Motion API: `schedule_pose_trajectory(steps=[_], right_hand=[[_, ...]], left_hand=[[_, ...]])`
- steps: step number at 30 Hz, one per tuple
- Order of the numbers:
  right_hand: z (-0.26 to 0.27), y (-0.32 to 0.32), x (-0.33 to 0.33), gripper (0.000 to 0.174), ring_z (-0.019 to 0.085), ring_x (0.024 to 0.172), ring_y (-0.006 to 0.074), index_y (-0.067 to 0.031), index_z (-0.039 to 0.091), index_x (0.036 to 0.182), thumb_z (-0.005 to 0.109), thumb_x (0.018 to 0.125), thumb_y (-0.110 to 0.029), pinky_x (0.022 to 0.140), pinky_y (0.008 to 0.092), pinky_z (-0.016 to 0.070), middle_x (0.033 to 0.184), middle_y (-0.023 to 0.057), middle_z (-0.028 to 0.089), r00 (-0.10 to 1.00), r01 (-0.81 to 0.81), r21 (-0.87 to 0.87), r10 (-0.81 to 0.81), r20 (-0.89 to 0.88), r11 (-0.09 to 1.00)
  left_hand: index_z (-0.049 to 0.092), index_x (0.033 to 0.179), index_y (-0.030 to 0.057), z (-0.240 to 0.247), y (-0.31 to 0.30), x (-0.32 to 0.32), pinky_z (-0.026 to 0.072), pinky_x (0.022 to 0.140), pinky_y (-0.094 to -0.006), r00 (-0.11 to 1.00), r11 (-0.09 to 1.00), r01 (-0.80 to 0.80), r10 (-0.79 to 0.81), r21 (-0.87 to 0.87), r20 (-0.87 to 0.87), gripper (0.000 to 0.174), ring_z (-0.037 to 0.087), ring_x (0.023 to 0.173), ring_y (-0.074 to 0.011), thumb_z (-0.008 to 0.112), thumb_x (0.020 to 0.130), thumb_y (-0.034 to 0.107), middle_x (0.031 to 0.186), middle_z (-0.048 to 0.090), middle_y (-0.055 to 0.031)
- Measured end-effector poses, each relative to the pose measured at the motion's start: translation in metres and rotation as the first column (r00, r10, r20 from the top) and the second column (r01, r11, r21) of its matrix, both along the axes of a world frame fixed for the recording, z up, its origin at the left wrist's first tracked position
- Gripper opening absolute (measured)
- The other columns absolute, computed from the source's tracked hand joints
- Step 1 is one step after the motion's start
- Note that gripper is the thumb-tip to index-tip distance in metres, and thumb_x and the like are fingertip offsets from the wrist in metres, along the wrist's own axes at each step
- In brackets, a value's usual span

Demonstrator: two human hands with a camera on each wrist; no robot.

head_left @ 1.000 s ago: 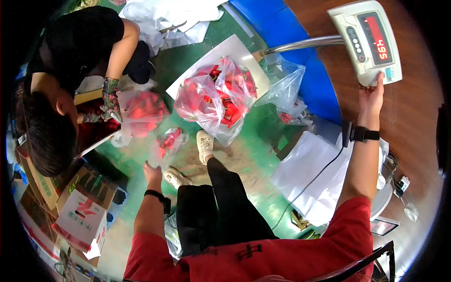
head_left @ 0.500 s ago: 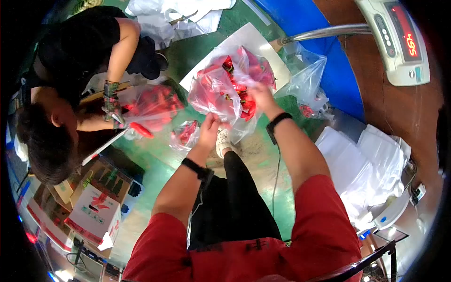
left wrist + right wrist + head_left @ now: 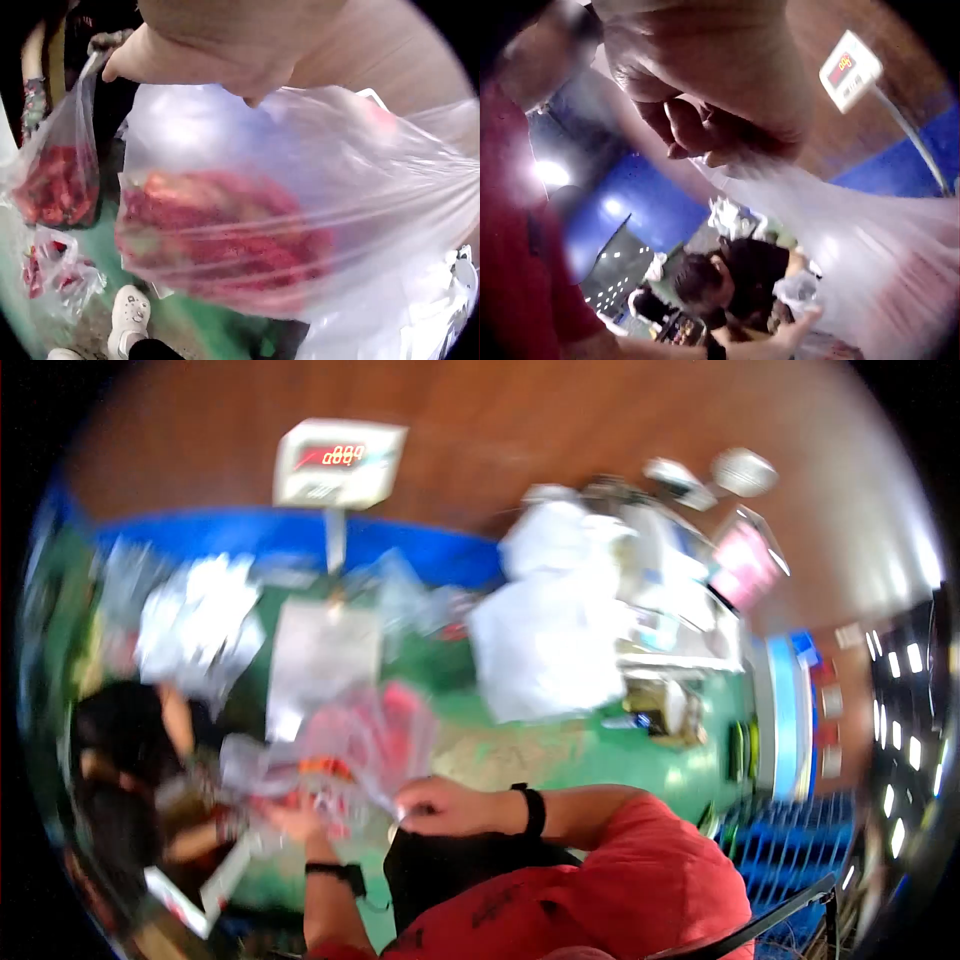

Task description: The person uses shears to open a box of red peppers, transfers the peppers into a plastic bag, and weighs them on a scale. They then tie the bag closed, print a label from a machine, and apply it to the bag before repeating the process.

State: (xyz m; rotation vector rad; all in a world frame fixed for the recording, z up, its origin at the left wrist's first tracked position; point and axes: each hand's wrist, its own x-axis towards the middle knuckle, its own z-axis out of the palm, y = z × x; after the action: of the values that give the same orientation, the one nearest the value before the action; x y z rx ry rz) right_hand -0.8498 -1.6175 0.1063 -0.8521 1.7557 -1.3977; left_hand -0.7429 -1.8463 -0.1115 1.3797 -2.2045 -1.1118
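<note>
My right hand [image 3: 450, 806] grips the gathered top of a large clear plastic bag of red peppers [image 3: 225, 232]. The plastic stretches taut toward that hand in the left wrist view. Reaching left, my left hand [image 3: 295, 818] has its fingers extended; in the left wrist view its fingertips overlap the neck of a second bag of red peppers [image 3: 60, 184]. Another person's gloved hand [image 3: 109, 39] is at that neck. A smaller bag with red peppers [image 3: 56, 274] lies on the green floor.
The scale's metal platform [image 3: 322, 650] lies beyond the large bag, with its lit display [image 3: 340, 460] on a post. A person in black [image 3: 120, 770] crouches at left beside a carton. White sacks or sheets [image 3: 545, 630] are heaped at right, near blue crates [image 3: 790, 860].
The large bag has come off the scale platform, and the display dropped from 495 to around zero. My body turned right; my left hand moved toward the other person's bag.
</note>
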Motion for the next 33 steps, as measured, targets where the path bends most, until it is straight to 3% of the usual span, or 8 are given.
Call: schedule_pose_trajectory(steps=[4,6,8,15,19,26,28,33], right_hand=[[0.106,0.072,0.076,0.010,0.045,0.061,0.0048,-0.0023,0.052,0.080,0.049,0.084,-0.011,0.054,0.0209,0.0371,0.065,-0.0022,0.047,0.933,0.123,-0.206,-0.043,0.357,0.971],[0.154,0.114,0.098,0.011,0.045,0.058,0.0035,-0.0023,0.053,0.080,0.049,0.085,-0.011,0.051,0.0194,0.0363,0.061,-0.0013,0.047,0.913,0.126,-0.149,-0.056,0.405,0.981],[0.179,0.151,0.129,0.012,0.043,0.054,0.0043,-0.0008,0.055,0.085,0.048,0.085,-0.010,0.052,0.0200,0.0362,0.063,-0.0009,0.049,0.912,0.219,-0.183,-0.135,0.387,0.958],[0.193,0.268,0.218,0.019,0.043,0.049,0.0113,0.0034,0.058,0.083,0.046,0.081,-0.011,0.050,0.0228,0.0344,0.057,0.0051,0.050,0.561,0.817,-0.266,-0.601,0.569,0.511],[0.189,0.356,0.262,0.024,0.044,0.051,0.0130,0.0053,0.058,0.081,0.040,0.077,-0.011,0.052,0.0241,0.0356,0.058,0.0071,0.052,0.337,0.940,-0.253,-0.748,0.571,0.230],[0.172,0.529,0.305,0.031,0.048,0.055,0.0160,0.0072,0.056,0.087,0.039,0.068,-0.011,0.055,0.0248,0.0381,0.074,0.0179,0.061,0.094,0.927,-0.357,-0.856,0.508,-0.110],[0.173,0.571,0.304,0.036,0.051,0.056,0.0175,0.0086,0.056,0.094,0.040,0.067,-0.010,0.058,0.0272,0.0416,0.084,0.0218,0.060,0.069,0.891,-0.434,-0.903,0.423,-0.135],[0.243,0.650,0.280,0.023,0.054,0.069,0.0217,-0.0039,0.061,0.087,0.052,0.065,-0.001,0.061,0.0280,0.0422,0.094,0.0123,0.062,-0.122,0.782,-0.504,-0.702,-0.701,0.367]], left_hand=[[0.040,0.117,-0.0026,-0.033,-0.013,0.045,0.0319,0.094,-0.0342,0.944,0.937,0.324,-0.312,0.133,-0.105,0.061,0.045,0.107,-0.0278,0.068,0.068,0.020,0.112,0.048,-0.0204],[0.053,0.095,-0.0022,-0.046,-0.024,0.042,0.0403,0.079,-0.0326,0.774,0.683,0.574,-0.632,0.452,-0.029,0.031,0.052,0.087,-0.0207,0.060,0.072,0.016,0.088,0.056,-0.0131],[0.057,0.079,0.0000,0.001,0.015,0.050,0.0423,0.062,-0.0286,0.591,0.384,0.803,-0.618,0.457,-0.519,0.018,0.049,0.071,-0.0142,0.049,0.076,0.016,0.073,0.054,-0.0067],[0.054,0.099,0.0018,0.227,0.201,0.100,0.0419,0.054,-0.0261,0.374,-0.270,0.592,-0.743,0.759,-0.555,0.028,0.051,0.063,-0.0136,0.044,0.076,0.015,0.067,0.054,-0.0060],[0.051,0.106,0.0016,0.303,0.264,0.090,0.0421,0.052,-0.0273,0.604,-0.125,0.538,-0.634,0.834,-0.484,0.033,0.052,0.059,-0.0144,0.041,0.076,0.013,0.063,0.053,-0.0056],[0.043,0.116,-0.0050,0.355,0.412,0.033,0.0398,0.047,-0.0244,0.242,-0.340,0.855,-0.405,0.391,-0.882,0.044,0.046,0.047,-0.0115,0.046,0.083,0.023,0.063,0.054,-0.0064],[0.047,0.116,0.0014,0.395,0.463,0.024,0.0452,0.057,-0.0283,0.361,-0.104,0.861,-0.565,0.498,-0.742,0.037,0.056,0.061,-0.0183,0.041,0.087,0.024,0.080,0.060,-0.0126],[0.047,0.116,0.0018,0.459,0.547,0.005,0.0452,0.076,-0.0376,0.044,-0.080,0.990,-0.612,0.117,-0.789,0.036,0.054,0.097,-0.0318,0.051,0.083,0.014,0.110,0.052,-0.0205]])
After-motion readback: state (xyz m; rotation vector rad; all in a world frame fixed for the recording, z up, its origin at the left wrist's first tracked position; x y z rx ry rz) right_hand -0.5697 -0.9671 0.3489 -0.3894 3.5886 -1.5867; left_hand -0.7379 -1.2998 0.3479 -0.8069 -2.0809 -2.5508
